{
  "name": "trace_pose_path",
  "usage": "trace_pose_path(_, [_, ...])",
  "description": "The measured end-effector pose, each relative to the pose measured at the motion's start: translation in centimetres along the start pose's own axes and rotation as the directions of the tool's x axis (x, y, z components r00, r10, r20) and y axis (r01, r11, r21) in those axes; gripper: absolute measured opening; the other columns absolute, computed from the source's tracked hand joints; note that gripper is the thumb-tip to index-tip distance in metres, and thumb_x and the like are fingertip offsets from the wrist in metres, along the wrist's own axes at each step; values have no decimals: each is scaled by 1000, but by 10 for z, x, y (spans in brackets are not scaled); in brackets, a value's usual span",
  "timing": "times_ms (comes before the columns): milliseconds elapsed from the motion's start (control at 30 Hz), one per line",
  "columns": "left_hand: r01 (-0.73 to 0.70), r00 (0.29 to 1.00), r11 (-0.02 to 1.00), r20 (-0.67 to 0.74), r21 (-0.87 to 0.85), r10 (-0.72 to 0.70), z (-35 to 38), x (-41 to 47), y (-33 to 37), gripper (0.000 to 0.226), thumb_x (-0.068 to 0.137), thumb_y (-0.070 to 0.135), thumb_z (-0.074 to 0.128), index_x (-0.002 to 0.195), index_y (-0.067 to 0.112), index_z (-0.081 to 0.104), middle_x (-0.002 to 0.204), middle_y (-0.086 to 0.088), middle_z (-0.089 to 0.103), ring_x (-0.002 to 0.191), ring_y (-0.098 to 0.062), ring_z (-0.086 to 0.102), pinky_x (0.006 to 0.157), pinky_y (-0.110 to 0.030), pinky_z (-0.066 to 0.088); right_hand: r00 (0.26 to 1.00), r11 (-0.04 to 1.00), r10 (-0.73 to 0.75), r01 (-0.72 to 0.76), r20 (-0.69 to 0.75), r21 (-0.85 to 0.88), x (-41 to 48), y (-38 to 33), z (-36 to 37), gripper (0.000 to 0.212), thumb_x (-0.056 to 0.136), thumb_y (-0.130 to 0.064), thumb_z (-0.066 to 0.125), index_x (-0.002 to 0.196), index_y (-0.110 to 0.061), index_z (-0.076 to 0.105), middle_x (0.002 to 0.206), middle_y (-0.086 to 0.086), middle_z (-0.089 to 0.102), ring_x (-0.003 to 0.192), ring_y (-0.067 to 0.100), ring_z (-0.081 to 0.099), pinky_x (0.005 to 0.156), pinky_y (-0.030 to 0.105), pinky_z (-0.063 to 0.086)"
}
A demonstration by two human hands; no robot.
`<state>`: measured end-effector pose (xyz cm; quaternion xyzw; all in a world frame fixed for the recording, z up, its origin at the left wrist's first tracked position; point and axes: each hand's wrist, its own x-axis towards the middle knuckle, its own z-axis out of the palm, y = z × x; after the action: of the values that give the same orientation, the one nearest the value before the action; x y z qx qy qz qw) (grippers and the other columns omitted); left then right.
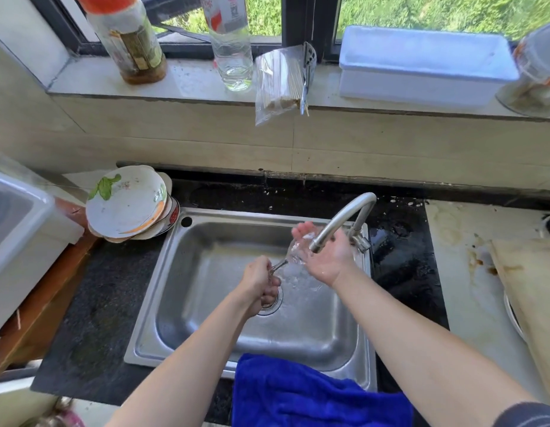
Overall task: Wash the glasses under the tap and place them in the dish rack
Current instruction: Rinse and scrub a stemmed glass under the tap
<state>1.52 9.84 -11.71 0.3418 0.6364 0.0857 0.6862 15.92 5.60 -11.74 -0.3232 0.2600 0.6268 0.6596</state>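
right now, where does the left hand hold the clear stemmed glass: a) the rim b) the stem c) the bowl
b, the left hand grips the thin stem of the clear stemmed glass, while the right hand supports its bowl under the curved steel tap.

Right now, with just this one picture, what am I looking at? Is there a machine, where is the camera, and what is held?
No machine here: these are a person's two bare arms, seen from a camera worn on the head, looking down. The left hand grips the stem of a clear glass, and the open right hand supports its bowl under the running tap, over a steel sink. Stacked plates sit left of the sink, a blue cloth hangs over its near edge, and two bottles stand on the window sill.
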Motion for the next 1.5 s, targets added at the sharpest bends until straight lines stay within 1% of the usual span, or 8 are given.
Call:
trace_pose_path(100, [-233, 960, 958, -117, 166, 253, 7, 2, -3, 12, 87, 18, 33, 79, 12, 39, 67, -8, 47, 51, -21, 41, 46, -26, 29, 998, 1000, 11, -11, -63, -10, 2, 14, 3, 46, 95, -48, 40, 86, -5, 55, 94, 17, 63, 94, 32, 62, 97, 45, 47])
trace_pose_path(233, [-542, 738, 596, -3, 592, 675, 12, -7, -15, 10, 95, 21, 41, 90, 14, 34, 77, -9, 51, 74, -36, 47, 65, -41, 34, 976, 986, -95, 120, -197, 120, 2, 3, 13, 58, 93, -62, 35, 81, -8, 51, 78, 13, 56, 71, 25, 57, 81, 39, 52])
trace_pose_path(467, [-591, 682, 475, 89, 652, 726, 11, -15, -26, 16, 92, 23, 45, 87, 16, 32, 76, -7, 50, 70, -33, 48, 61, -40, 35, 804, 908, -420, 374, -420, -191, 13, 16, 15, 45, 86, -57, 52, 88, -12, 57, 75, 6, 55, 73, 25, 57, 72, 37, 54])
trace_pose_path(567, [-480, 816, 684, -7, 549, 578, 10, -11, -15, 13, 92, 22, 44, 88, 13, 36, 76, -3, 48, 72, -27, 45, 65, -44, 39, 680, 473, -733, 499, -9, -726, 12, 25, 1, 30, 85, -44, 66, 100, -19, 58, 88, -3, 58, 88, 20, 58, 74, 30, 49])
trace_pose_path(733, [-271, 961, 883, 65, 383, 267, -12, 0, 10, 10, 91, 19, 41, 82, 15, 37, 71, -7, 45, 45, -15, 35, 38, -19, 25, 729, -295, -490, 377, 478, -878, -4, 13, -28, 74, 62, -57, 83, 125, -29, 54, 109, -13, 59, 99, 2, 56, 83, 21, 46])
trace_pose_path(933, [-161, 962, 970, 248, 181, 114, -20, 12, 13, 9, 91, 7, 45, 88, 16, 46, 73, -7, 47, 42, -11, 30, 39, -12, 19, 976, 199, -89, 211, 197, -957, -28, -19, -9, 17, 85, -18, 72, 99, -16, 63, 93, 1, 67, 73, 17, 58, 52, 27, 47])
trace_pose_path(1233, [27, 973, 929, 224, -369, 61, 50, 29, -8, 36, 88, -9, 54, 70, 17, 36, 58, -10, 52, 40, -15, 45, 45, -24, 44, 791, -327, -338, 409, 510, -852, -51, -29, -43, 56, 73, -18, 81, 124, -24, 58, 117, -13, 57, 109, 2, 55, 88, 19, 49])
trace_pose_path(1500, [76, 994, 903, 98, -422, -37, 87, 34, -2, 18, 94, -4, 41, 100, -3, 58, 78, -15, 58, 59, -22, 54, 42, -23, 49, 646, -442, -444, 445, 621, -779, -62, -27, -60, 60, 74, -21, 81, 129, -19, 56, 121, -11, 54, 113, 2, 54, 90, 22, 51])
